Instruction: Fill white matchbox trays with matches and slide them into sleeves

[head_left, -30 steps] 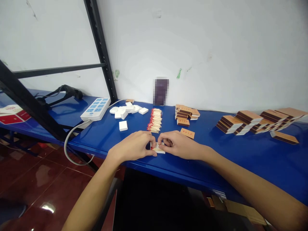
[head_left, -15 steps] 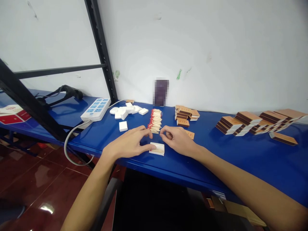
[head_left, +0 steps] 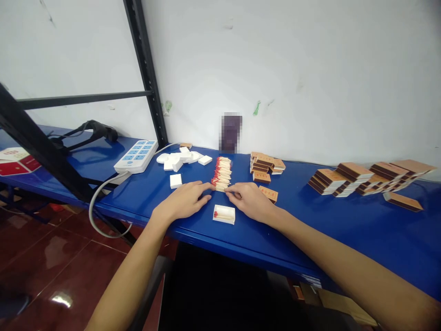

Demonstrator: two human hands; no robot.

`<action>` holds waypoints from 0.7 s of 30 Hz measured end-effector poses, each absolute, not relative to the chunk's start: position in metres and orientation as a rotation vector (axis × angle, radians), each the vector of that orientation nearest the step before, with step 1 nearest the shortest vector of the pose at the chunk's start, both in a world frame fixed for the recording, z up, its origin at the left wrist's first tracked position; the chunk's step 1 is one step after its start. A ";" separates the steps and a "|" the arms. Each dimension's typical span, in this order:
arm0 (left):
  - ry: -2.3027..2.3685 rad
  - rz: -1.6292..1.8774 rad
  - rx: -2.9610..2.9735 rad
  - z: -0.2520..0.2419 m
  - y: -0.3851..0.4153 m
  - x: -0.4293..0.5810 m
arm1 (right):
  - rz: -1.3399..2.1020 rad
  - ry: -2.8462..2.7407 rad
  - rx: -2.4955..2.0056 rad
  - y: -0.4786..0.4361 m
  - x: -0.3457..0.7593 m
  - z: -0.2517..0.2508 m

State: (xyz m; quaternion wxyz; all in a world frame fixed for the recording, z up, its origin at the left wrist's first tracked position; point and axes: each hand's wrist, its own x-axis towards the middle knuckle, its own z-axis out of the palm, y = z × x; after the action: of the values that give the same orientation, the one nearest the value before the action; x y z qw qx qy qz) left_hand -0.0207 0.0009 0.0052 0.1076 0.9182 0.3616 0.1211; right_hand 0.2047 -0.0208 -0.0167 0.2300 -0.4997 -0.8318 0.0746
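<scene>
A row of red-tipped matches lies on the blue table. My left hand reaches its fingertips to the near end of that row from the left. My right hand meets the same end from the right, fingers pinched together at the sticks. A white match tray with a few matches in it sits free on the table just in front of both hands. An orange matchbox sleeve lies right behind my right hand.
Empty white trays lie in a loose heap at the back left beside a white power strip. A small stack of orange sleeves and long rows of filled boxes stand to the right. A black shelf post rises at left.
Both hands let go of the white tray near the table's front and moved away from me to the near end of the match row. The tray stays where it was.
</scene>
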 end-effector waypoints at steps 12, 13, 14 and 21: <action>1.090 0.375 2.703 0.005 0.002 -0.018 | 0.306 -2.224 -1.335 -0.019 0.207 -0.019; 1.087 0.379 2.702 0.004 0.003 -0.018 | 0.314 -2.224 -1.330 -0.019 0.207 -0.018; 1.085 0.387 2.700 0.004 0.003 -0.018 | 0.321 -2.220 -1.326 -0.020 0.207 -0.018; 1.066 0.425 2.688 0.002 0.006 -0.019 | 0.383 -2.183 -1.336 -0.020 0.209 -0.019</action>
State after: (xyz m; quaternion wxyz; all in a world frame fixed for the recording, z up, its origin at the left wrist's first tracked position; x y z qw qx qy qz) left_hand -0.0189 0.0059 0.0022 0.1091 0.9142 0.3625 0.1445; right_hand 0.2086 -0.0200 -0.0194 0.2733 -0.4964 -0.8116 0.1424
